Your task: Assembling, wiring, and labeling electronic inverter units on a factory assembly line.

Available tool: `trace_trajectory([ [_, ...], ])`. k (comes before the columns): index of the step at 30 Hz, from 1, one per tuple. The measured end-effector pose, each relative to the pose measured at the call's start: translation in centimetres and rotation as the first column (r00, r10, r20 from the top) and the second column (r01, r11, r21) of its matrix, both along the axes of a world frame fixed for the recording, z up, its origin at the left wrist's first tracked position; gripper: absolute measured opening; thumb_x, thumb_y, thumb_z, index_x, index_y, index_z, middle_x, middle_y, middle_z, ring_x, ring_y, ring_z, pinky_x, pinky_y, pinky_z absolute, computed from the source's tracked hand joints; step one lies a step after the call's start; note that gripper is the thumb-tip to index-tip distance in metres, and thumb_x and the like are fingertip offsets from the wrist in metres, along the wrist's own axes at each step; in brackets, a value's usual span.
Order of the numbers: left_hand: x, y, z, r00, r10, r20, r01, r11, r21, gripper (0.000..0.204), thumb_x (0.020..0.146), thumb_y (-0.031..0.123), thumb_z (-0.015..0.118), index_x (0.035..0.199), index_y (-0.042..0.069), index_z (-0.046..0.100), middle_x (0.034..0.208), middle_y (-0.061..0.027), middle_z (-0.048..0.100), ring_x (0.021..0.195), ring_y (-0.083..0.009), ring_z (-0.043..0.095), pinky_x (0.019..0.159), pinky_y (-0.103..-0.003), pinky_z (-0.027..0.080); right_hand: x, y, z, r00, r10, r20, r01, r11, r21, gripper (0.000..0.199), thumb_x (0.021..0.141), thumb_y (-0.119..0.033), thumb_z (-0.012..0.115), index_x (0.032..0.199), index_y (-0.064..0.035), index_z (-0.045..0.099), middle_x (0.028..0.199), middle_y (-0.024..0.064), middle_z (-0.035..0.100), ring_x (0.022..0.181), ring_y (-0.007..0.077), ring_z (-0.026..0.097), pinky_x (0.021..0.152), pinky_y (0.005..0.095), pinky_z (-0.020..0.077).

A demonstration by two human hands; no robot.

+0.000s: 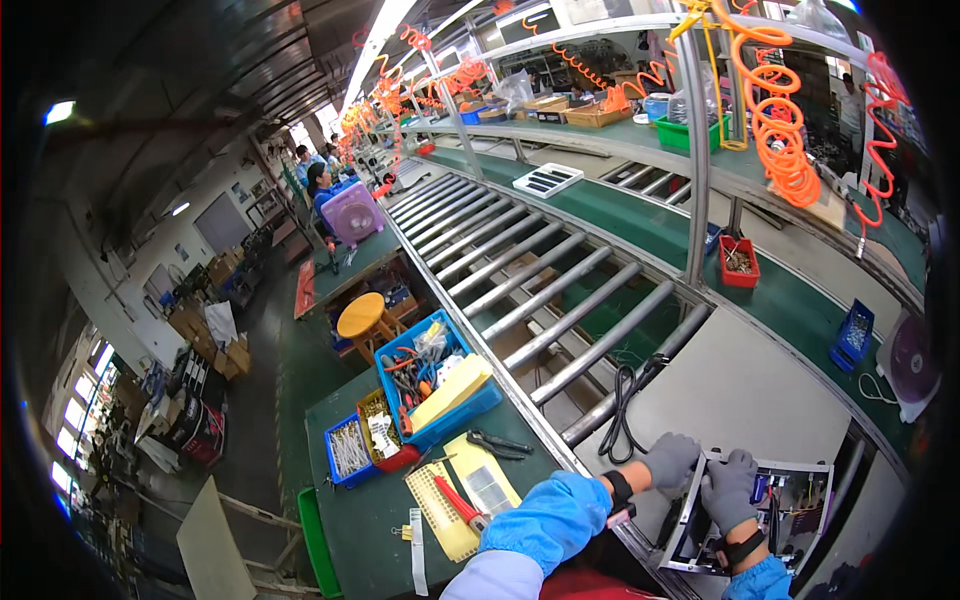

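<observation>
An open metal case [826,500] with wires and electronic parts inside lies at the lower right on the conveyor's pale board. My left hand [670,461], in a grey glove, is closed beside the case's left far corner; what its fingers hold, if anything, is hidden. Over the case's left part rests my right hand [731,492], also gloved, its fingers curled near the far rim. I cannot make out what lies under those fingers. A black power cable [625,408] lies coiled on the board and rollers beyond my left hand.
Left of the conveyor, a green bench [385,535] bears a blue tool bin [455,420], a blue tray of white pieces [348,450], pliers [500,444] and a red-handled tool [455,497]. Metal rollers [560,318] run ahead. A red parts bin [739,262] and orange air hoses [780,120] are at right.
</observation>
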State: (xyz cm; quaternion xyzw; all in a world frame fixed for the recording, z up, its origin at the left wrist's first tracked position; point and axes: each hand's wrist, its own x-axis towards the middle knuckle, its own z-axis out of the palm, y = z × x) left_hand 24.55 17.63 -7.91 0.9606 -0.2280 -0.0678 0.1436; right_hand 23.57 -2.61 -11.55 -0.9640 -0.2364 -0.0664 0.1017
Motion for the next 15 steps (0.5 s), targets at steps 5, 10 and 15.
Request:
trace_trajectory([
  [5, -0.5, -1.7, -4.0, 0.993, 0.092, 0.067, -0.091, 0.996, -0.024, 0.027, 0.080, 0.028, 0.062, 0.095, 0.005, 0.066, 0.095, -0.0163, 0.066, 0.091, -0.0321, 0.065, 0.078, -0.044, 0.048, -0.5, 1.4, 1.5, 1.000, 0.013, 0.019, -0.012, 0.998, -0.055, 0.023, 0.066, -0.024, 0.072, 0.087, -0.0153, 0.069, 0.098, 0.0162, 0.054, 0.101, 0.0376, 0.048, 0.085, 0.0483, 0.0382],
  [10, 2.5, -0.1, -3.1, 0.970, 0.062, -0.234, -0.070, 0.997, -0.024, 0.024, 0.079, 0.029, 0.065, 0.092, 0.010, 0.072, 0.094, -0.0129, 0.068, 0.093, -0.0315, 0.065, 0.081, -0.044, 0.048, 0.3, 2.3, 3.3, 0.998, 0.018, 0.053, -0.010, 0.991, -0.134, 0.017, 0.071, -0.025, 0.069, 0.084, -0.0137, 0.069, 0.094, 0.0152, 0.055, 0.095, 0.0358, 0.050, 0.078, 0.0469, 0.0398],
  [15, -1.2, -1.5, -5.5, 0.949, 0.128, 0.288, -0.136, 0.991, 0.005, 0.032, 0.073, 0.026, 0.066, 0.100, 0.008, 0.065, 0.095, -0.0079, 0.063, 0.091, -0.0250, 0.059, 0.075, -0.038, 0.044, -0.4, 2.1, 3.8, 0.992, 0.124, 0.035, -0.119, 0.986, -0.115, 0.019, 0.072, -0.024, 0.067, 0.087, -0.0129, 0.070, 0.091, 0.0137, 0.055, 0.091, 0.0343, 0.051, 0.077, 0.0451, 0.0405],
])
